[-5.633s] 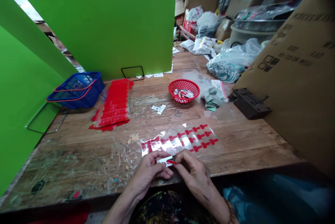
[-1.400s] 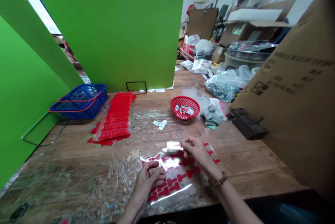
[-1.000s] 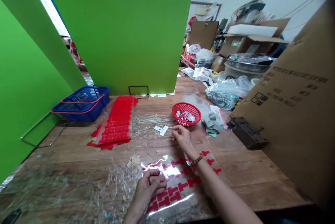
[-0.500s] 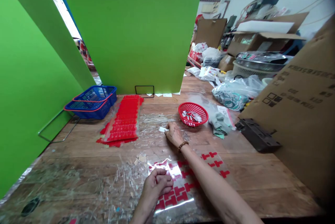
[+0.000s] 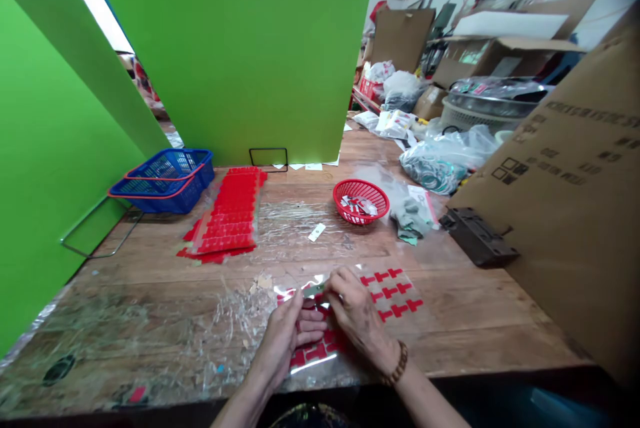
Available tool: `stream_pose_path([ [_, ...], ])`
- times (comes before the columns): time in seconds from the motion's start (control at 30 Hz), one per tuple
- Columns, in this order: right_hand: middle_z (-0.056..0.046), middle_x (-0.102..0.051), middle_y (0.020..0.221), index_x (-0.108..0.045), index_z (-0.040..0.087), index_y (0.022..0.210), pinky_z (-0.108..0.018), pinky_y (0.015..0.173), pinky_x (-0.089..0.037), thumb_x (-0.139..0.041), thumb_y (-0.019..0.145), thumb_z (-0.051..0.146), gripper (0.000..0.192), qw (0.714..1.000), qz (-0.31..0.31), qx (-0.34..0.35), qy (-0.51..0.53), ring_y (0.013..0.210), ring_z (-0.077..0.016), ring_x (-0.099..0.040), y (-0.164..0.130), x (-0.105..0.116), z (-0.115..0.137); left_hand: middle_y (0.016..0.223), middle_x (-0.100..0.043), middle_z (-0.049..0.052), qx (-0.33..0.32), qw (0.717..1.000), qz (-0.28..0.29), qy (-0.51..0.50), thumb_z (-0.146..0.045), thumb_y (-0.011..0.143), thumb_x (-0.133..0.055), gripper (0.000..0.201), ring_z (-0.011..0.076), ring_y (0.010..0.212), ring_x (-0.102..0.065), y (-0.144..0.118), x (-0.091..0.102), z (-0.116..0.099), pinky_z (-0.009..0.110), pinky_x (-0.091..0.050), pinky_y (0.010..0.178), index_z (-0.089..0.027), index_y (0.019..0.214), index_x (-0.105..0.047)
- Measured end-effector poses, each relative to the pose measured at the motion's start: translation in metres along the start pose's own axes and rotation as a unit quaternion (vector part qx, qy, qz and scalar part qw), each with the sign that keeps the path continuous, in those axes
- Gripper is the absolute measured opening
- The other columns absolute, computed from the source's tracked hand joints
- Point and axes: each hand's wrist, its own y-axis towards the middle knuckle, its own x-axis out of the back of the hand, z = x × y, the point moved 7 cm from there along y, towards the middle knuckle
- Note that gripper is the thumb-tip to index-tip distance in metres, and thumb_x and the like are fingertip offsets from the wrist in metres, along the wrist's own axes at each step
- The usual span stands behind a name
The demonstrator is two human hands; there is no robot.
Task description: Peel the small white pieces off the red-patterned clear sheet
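My right hand (image 5: pixel 355 308) pinches the right end of a small grey-green strip (image 5: pixel 315 290), perhaps a tag. My left hand (image 5: pixel 295 331) is palm up with its fingers extended, its thumb tip by the strip's left end; whether it touches I cannot tell. Both hands are above a clear plastic sheet (image 5: pixel 333 365) bearing rows of red T-shaped pieces (image 5: pixel 397 310), partly hidden by the hands. Beyond them a small white tag (image 5: pixel 317 233) with a dark mark lies on the table. Behind it to the right stands a red basket (image 5: pixel 361 217) holding more small tags (image 5: pixel 367 207).
At left, a stack of red-patterned sheets (image 5: pixel 230 211) lies near a blue basket (image 5: pixel 185 198). Green panels (image 5: pixel 240 55) rise behind. On the right are a grey-green cloth (image 5: pixel 413 218), a dark metal block (image 5: pixel 477 235) and a large cardboard box (image 5: pixel 570 168).
My right hand has come back from near the white tag to my left hand, and now has the grey-green strip. The tag stays on the table. My left palm has turned upward.
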Motion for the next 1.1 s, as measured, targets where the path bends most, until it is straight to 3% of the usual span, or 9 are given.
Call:
stream_pose_path([
  [0.13, -0.004, -0.049, 0.082, -0.053, 0.019, 0.078, -0.027, 0.068, -0.042, -0.038, 0.085, 0.007, 0.021, 0.999, 0.005, -0.007, 0.045, 0.078, -0.0163, -0.049, -0.029, -0.003, 0.000, 0.071, -0.070, 0.009, -0.003, 0.999, 0.041, 0.028, -0.032, 0.071, -0.069, 0.029, 0.0151, 0.061, -0.067, -0.005, -0.012, 0.001, 0.022, -0.053, 0.059, -0.011, 0.087, -0.058],
  [0.27, -0.005, -0.051, 0.091, -0.053, 0.020, 0.094, -0.028, 0.071, -0.043, -0.043, 0.084, 0.010, 0.017, 0.992, -0.042, -0.084, 0.079, 0.081, -0.0169, -0.051, -0.052, 0.003, -0.017, 0.071, -0.070, 0.010, -0.006, 1.000, 0.016, 0.021, -0.024, 0.072, -0.068, 0.021, 0.0141, 0.060, -0.067, -0.001, -0.006, 0.007, 0.021, -0.054, 0.057, -0.010, 0.084, -0.059],
  [0.37, -0.004, -0.051, 0.084, -0.053, 0.020, 0.087, -0.028, 0.069, -0.043, -0.043, 0.085, 0.013, 0.012, 0.986, -0.048, -0.145, 0.063, 0.077, -0.0173, -0.051, -0.073, 0.002, -0.030, 0.077, -0.071, 0.012, -0.010, 1.000, -0.003, 0.020, -0.023, 0.071, -0.069, 0.022, 0.0139, 0.062, -0.067, 0.003, 0.000, 0.011, 0.021, -0.055, 0.060, -0.009, 0.085, -0.059],
  [0.5, -0.004, -0.052, 0.084, -0.054, 0.021, 0.085, -0.028, 0.070, -0.042, -0.043, 0.086, 0.014, 0.013, 0.987, -0.021, -0.150, 0.050, 0.078, -0.0175, -0.051, -0.091, -0.007, -0.032, 0.073, -0.071, 0.011, -0.031, 0.999, -0.005, 0.030, -0.026, 0.069, -0.071, 0.026, 0.0137, 0.058, -0.067, 0.006, 0.001, 0.015, 0.022, -0.055, 0.058, -0.010, 0.082, -0.056],
  [0.87, -0.004, -0.050, 0.083, -0.051, 0.020, 0.082, -0.030, 0.068, -0.040, -0.043, 0.084, 0.009, 0.013, 0.989, -0.003, -0.148, -0.018, 0.077, -0.0182, -0.049, -0.089, -0.016, -0.030, 0.072, -0.071, 0.011, -0.030, 0.996, -0.008, 0.085, -0.035, 0.073, -0.065, 0.031, 0.0190, 0.063, -0.069, 0.009, 0.002, 0.018, 0.026, -0.055, 0.058, -0.013, 0.089, -0.050],
  [1.1, -0.003, -0.050, 0.080, -0.048, 0.019, 0.078, -0.030, 0.067, -0.040, -0.043, 0.082, 0.007, 0.014, 0.988, 0.015, -0.150, -0.022, 0.075, -0.0178, -0.049, -0.087, -0.015, -0.031, 0.078, -0.071, 0.013, -0.041, 0.995, -0.010, 0.090, -0.036, 0.074, -0.063, 0.028, 0.0219, 0.069, -0.069, 0.011, -0.001, 0.022, 0.030, -0.056, 0.063, -0.012, 0.082, -0.052],
])
